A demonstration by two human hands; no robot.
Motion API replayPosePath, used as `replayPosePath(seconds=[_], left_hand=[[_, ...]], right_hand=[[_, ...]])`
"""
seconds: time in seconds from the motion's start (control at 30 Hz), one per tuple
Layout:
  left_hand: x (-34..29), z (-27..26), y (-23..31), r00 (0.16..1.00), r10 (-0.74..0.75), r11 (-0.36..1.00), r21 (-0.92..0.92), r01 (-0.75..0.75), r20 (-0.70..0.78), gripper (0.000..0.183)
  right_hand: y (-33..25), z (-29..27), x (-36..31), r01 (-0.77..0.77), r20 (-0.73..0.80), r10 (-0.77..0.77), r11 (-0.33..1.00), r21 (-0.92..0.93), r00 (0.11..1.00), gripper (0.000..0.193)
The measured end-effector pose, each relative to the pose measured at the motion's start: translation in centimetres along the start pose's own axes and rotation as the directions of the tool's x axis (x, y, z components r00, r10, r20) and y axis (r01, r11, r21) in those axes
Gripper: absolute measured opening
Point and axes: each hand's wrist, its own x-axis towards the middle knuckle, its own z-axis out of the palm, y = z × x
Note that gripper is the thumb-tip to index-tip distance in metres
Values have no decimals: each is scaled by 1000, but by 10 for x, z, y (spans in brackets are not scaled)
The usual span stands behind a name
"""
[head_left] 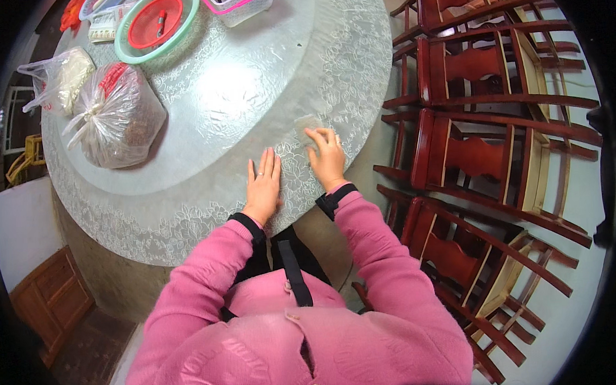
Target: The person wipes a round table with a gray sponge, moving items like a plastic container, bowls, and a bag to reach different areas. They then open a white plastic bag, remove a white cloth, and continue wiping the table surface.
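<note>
Flat on the near part of a round table [347, 62], my left hand [263, 186] has its fingers stretched out and holds nothing. To its right, my right hand [328, 158] bends its fingers over the edge of a small grey-beige pad [306, 122]. That pad lies against the patterned, lace-like table cover; whether it is a cloth or a sponge I cannot tell. Part of it is hidden under my fingertips. Both hands rest close to the table's near right edge.
A round glass turntable [262, 38] covers the table's middle. On it stand tied plastic bags [126, 124], a green basin [189, 35] with a red basket [139, 29] inside, and a pink-rimmed basket [244, 10]. Stacked dark red wooden chairs [479, 152] line the right side.
</note>
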Motion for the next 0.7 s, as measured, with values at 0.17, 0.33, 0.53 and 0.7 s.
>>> replayPosePath(seconds=[0.17,0.33,0.53,0.7], left_hand=[[1,-1,-1,1000,7,1000,-4,-7,21,129],[1,-1,-4,1000,10,1000,-19,-9,27,128],[-1,-4,-13,998,61,995,-84,-60,3,118],[-7,-11,-38,972,154,927,-313,-204,-179,91]], right_hand=[[22,-10,28,-64,-94,63,998,-15,994,47],[35,-15,47,-113,-135,110,993,-18,985,46],[52,-17,63,-192,-219,162,973,-126,962,46],[60,-16,74,-359,-354,326,933,-30,877,49]])
